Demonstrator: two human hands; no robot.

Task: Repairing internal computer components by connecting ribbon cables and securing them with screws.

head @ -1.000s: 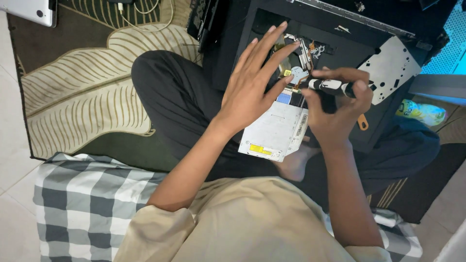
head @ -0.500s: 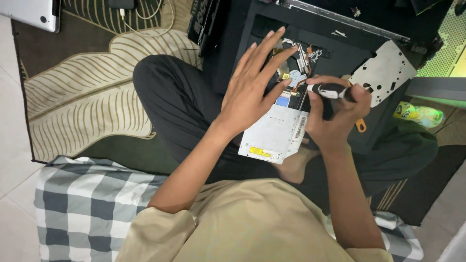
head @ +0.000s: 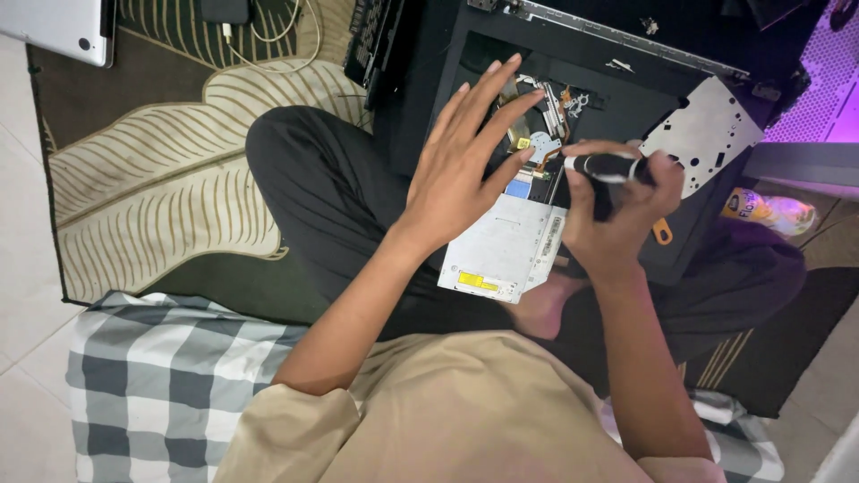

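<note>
My left hand (head: 465, 161) lies flat with fingers spread on a silver optical drive (head: 506, 250) that sticks out of an opened black laptop base (head: 617, 80) on my lap. My right hand (head: 613, 210) is closed around a black-handled screwdriver (head: 607, 165), its tip aimed left toward the exposed small parts (head: 541, 134) inside the base. A perforated metal plate (head: 702, 134) lies just right of my right hand.
A patterned rug (head: 152, 179) covers the floor at left, with a silver laptop (head: 63, 27) and cables at the top left. A checked cushion (head: 161, 376) sits under me. A colourful packet (head: 769, 210) lies at right, an orange pry tool (head: 660, 234) near my right wrist.
My right hand with the screwdriver has shifted slightly left and down toward the drive. My left hand stays spread on the drive. The view has tilted a little.
</note>
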